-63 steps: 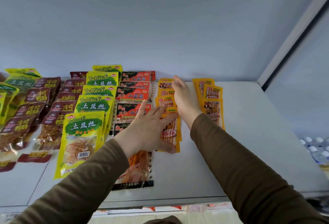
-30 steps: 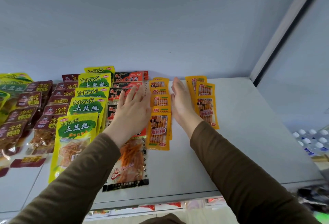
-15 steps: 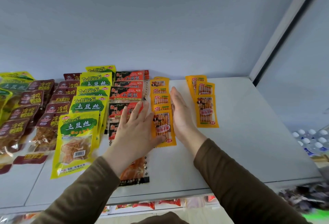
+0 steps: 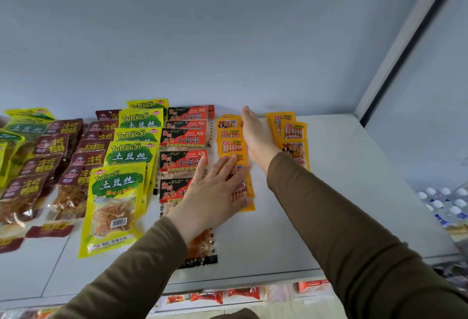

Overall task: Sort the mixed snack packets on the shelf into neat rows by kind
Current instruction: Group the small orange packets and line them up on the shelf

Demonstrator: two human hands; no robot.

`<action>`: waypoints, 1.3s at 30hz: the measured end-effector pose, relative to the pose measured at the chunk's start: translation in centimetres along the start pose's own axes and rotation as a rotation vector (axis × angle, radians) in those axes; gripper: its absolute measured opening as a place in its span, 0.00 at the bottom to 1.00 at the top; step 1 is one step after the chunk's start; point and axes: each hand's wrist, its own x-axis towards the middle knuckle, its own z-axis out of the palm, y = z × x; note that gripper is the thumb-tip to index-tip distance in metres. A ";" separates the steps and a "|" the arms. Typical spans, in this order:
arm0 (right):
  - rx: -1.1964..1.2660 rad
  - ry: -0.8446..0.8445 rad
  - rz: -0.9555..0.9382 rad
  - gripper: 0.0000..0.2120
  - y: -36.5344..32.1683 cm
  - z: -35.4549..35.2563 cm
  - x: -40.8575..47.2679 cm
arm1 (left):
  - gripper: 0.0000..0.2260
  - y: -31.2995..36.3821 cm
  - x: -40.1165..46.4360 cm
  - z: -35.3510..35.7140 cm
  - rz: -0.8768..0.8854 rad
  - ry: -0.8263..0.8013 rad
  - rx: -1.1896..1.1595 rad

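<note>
Right hand [image 4: 257,136] farther back on white shelf [image 4: 342,192].

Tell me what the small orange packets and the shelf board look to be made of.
Orange packets: apparently thin printed plastic film, fairly glossy; they lie flat and overlap like shingles, with a clear window showing the snack. The left hand rests flat on the front one.

Shelf board: smooth, pale grey, matte sheet, probably painted metal or laminate; the look leaves that open. A thin seam line runs across it at the left.
</note>
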 end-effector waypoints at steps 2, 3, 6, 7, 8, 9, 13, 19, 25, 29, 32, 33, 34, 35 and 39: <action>-0.023 0.002 -0.008 0.29 0.0 0.2 0.3 | 0.34 -0.1 0.1 0.0 0.005 0.001 0.001; -0.033 0.003 -0.013 0.28 -0.1 0.3 0.5 | 0.34 -0.2 0.1 0.0 0.008 -0.003 0.004; -0.069 -0.026 -0.030 0.28 -0.4 0.2 0.7 | 0.34 -0.2 0.2 -0.1 0.009 -0.016 0.005; -0.073 -0.031 -0.031 0.29 -0.4 0.2 0.7 | 0.34 -0.2 0.3 -0.1 0.011 -0.018 0.007; -0.071 -0.026 -0.031 0.29 -0.4 0.2 0.6 | 0.34 -0.2 0.2 -0.1 0.013 -0.018 0.008; -0.064 -0.014 -0.042 0.29 -0.4 0.1 0.4 | 0.34 -0.2 0.2 -0.1 0.015 -0.015 0.003; -0.097 0.094 -0.205 0.25 -1.2 -1.6 -2.0 | 0.33 -0.1 0.5 -0.7 0.033 0.036 -0.046; -0.094 0.387 -0.342 0.16 -1.7 -9.4 -3.7 | 0.35 1.9 2.9 -2.5 0.059 0.128 -0.090; -0.048 0.363 -0.148 0.19 0.4 -15.5 -1.4 | 0.36 6.6 6.8 -3.1 0.049 0.131 -0.144; -0.025 0.229 -0.064 0.21 1.8 -15.7 -0.3 | 0.35 9.0 10.7 -2.1 -0.012 0.144 -0.168; -0.026 0.175 -0.060 0.21 2.0 -15.7 0.4 | 0.33 10.3 12.2 -1.3 -0.082 0.159 -0.195; -0.028 0.154 -0.065 0.20 2.1 -15.8 0.6 | 0.33 10.7 12.2 -1.1 -0.104 0.165 -0.196; -0.027 0.126 -0.070 0.18 2.1 -15.8 0.6 | 0.33 11.0 12.0 -0.9 -0.126 0.170 -0.192; -0.020 0.096 -0.078 0.17 2.1 -15.8 0.6 | 0.33 11.4 11.8 -0.8 -0.148 0.170 -0.186; -0.015 0.028 -0.087 0.20 2.4 -15.4 0.9 | 0.33 12.2 10.4 -0.7 -0.177 0.148 -0.168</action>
